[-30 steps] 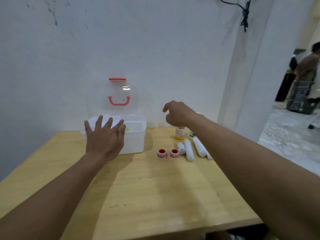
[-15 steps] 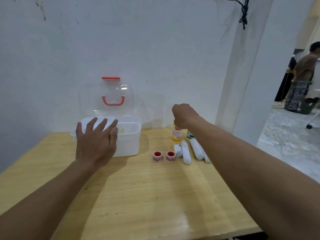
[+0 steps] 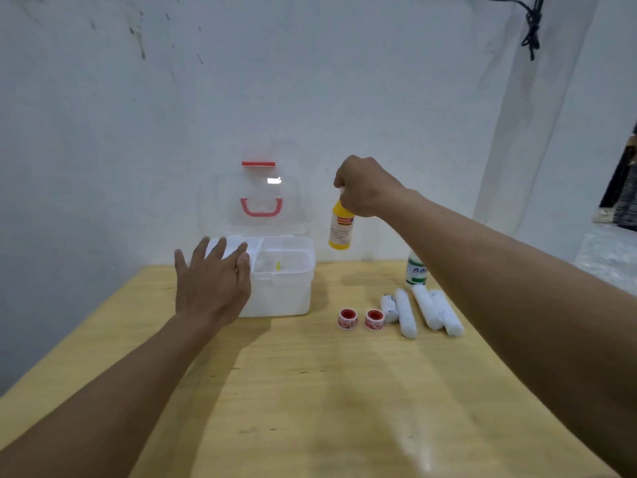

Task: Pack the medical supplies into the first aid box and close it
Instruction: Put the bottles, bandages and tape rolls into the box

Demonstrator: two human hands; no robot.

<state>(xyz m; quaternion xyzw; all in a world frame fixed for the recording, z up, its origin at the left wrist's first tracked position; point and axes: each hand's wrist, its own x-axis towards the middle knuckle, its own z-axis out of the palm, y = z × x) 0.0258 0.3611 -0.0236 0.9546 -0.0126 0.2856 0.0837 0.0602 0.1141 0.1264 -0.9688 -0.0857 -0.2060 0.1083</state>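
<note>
The white first aid box (image 3: 286, 294) stands open at the back of the wooden table, its clear lid (image 3: 262, 198) with a red handle raised against the wall. My left hand (image 3: 212, 281), fingers spread, hovers at the box's front left corner. My right hand (image 3: 365, 191) grips a yellow bottle (image 3: 341, 229) by its top, held in the air just right of the box. On the table lie two red tape rolls (image 3: 361, 319), several white bandage rolls (image 3: 422, 310) and a white bottle with a green label (image 3: 416, 270), partly behind my right forearm.
The wooden table (image 3: 310, 391) meets a white wall at the back. Its right edge runs under my right arm. A black cord (image 3: 532, 25) hangs on the wall at upper right.
My right hand has lifted the yellow bottle off the table and carried it up and left towards the box. My left hand stays by the box.
</note>
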